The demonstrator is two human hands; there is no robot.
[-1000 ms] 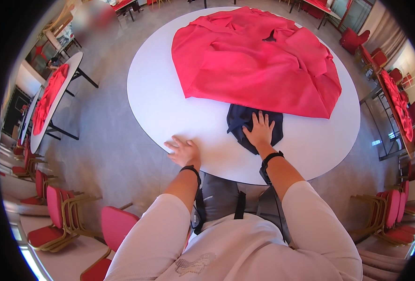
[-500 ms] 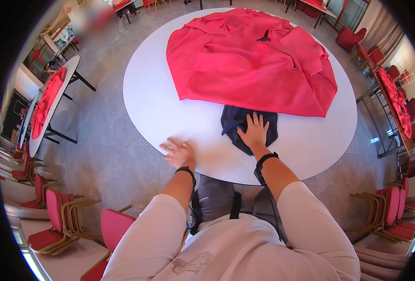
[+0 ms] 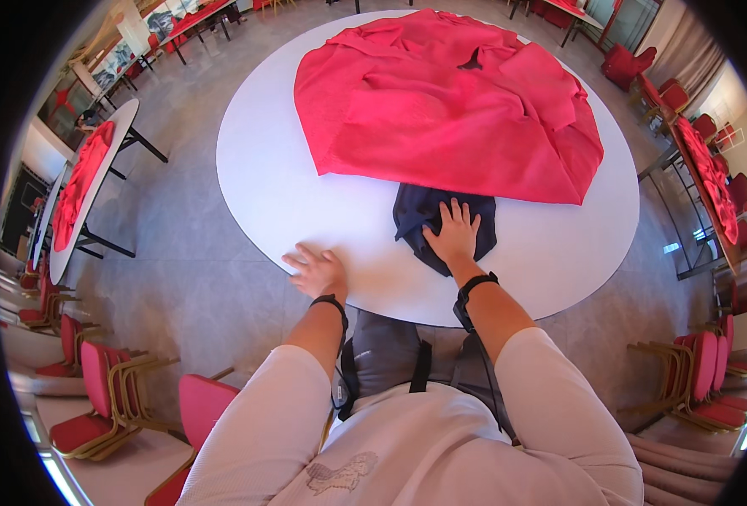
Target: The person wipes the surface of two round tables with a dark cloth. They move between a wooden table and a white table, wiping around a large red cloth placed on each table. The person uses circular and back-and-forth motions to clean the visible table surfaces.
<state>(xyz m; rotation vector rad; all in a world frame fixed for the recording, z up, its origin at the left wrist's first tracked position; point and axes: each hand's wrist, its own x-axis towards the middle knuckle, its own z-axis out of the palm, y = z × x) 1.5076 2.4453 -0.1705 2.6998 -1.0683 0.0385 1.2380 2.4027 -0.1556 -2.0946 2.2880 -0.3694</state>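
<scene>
dark cloth (image 3: 415,218), bare tabletop (image 3: 382,274) toward near edge (image 3: 399,316)

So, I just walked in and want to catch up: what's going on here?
The person's right hand is spread on a crumpled dark cloth on the round white table. The left hand is at the table's near edge, open and holding nothing. A larger red cloth lies rumpled over the table's far part, its near edge right by the dark cloth.

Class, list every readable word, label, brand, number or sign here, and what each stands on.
None can be read.
Shirt front: grey printed motif, no legible lettering.
Black gear at the waist: pale mark, too small to read.
Red cloth and dark cloth: no lettering visible.
</scene>
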